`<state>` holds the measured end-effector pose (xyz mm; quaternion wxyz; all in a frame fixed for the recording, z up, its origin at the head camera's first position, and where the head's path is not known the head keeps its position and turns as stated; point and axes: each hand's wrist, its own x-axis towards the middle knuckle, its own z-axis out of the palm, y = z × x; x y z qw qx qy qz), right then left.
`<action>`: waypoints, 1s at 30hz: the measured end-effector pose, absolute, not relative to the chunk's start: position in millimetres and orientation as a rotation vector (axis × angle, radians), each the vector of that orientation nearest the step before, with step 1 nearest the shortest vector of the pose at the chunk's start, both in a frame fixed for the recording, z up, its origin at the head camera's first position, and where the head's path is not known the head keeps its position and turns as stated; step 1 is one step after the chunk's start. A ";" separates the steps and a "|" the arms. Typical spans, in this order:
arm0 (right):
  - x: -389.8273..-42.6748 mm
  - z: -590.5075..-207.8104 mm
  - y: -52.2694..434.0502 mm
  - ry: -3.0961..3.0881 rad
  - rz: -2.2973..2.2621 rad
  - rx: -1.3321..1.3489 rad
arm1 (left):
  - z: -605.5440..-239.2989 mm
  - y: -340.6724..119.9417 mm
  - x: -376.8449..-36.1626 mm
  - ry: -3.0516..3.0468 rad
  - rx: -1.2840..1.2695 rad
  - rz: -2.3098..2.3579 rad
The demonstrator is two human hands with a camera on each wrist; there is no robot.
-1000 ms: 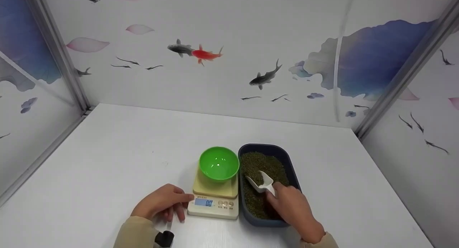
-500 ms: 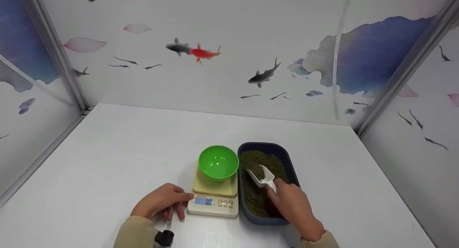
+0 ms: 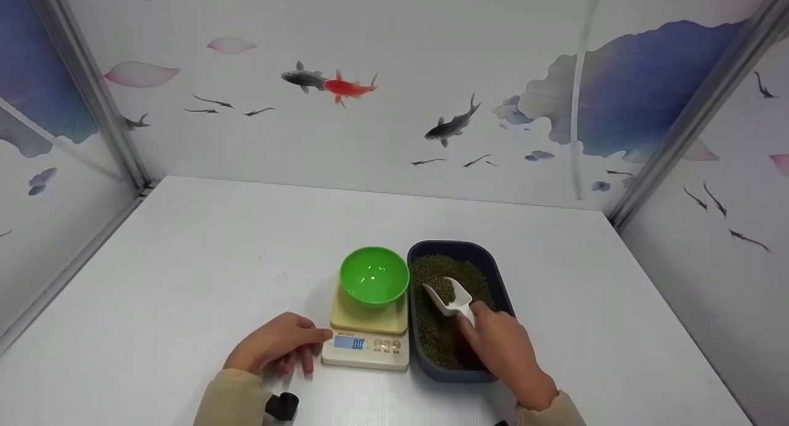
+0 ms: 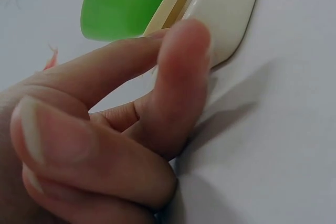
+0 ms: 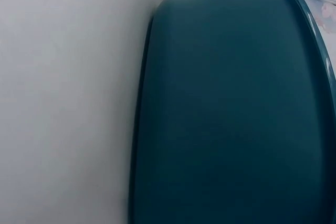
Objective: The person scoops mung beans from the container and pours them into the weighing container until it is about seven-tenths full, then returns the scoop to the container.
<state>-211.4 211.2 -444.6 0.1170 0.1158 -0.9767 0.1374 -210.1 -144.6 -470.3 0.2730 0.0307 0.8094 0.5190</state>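
My right hand (image 3: 504, 347) grips the handle of a white scoop (image 3: 460, 299), which carries small green grains, probably mung beans, over a dark blue tub (image 3: 459, 375). More grains (image 3: 435, 344) fill the tub. To its left, a kitchen scale (image 3: 363, 359) reads 0.0 and bears an empty green bowl (image 3: 374, 277). My left hand (image 3: 276, 341) touches the scale's left edge near the display, its other fingers loosely bent; the left wrist view shows these fingers (image 4: 181, 77) beside the scale's side (image 4: 226, 14). Only the tub's outer wall (image 5: 226, 103) fills the right wrist view; the right hand is hidden there.
The white table (image 3: 209, 253) extends around the scale and tub. Printed wall panels with fish stand at the back and both sides, joined by metal posts (image 3: 684, 105). A black strap piece (image 3: 283, 406) sits at the left sleeve.
The scoop has risen slightly from the grains and levelled, with a load in it. The left hand stays at the scale. The head view has shifted a little.
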 end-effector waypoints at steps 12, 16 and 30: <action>-211.2 -444.5 211.8 -2.841 0.425 0.336 | -469.8 -144.2 -210.3 2.187 0.068 1.386; -211.5 -444.3 211.6 -2.841 0.433 0.326 | -469.9 -144.4 -210.0 2.182 0.061 1.391; -210.4 -442.4 210.9 -2.845 0.462 0.273 | -470.6 -145.1 -209.7 2.174 0.063 1.411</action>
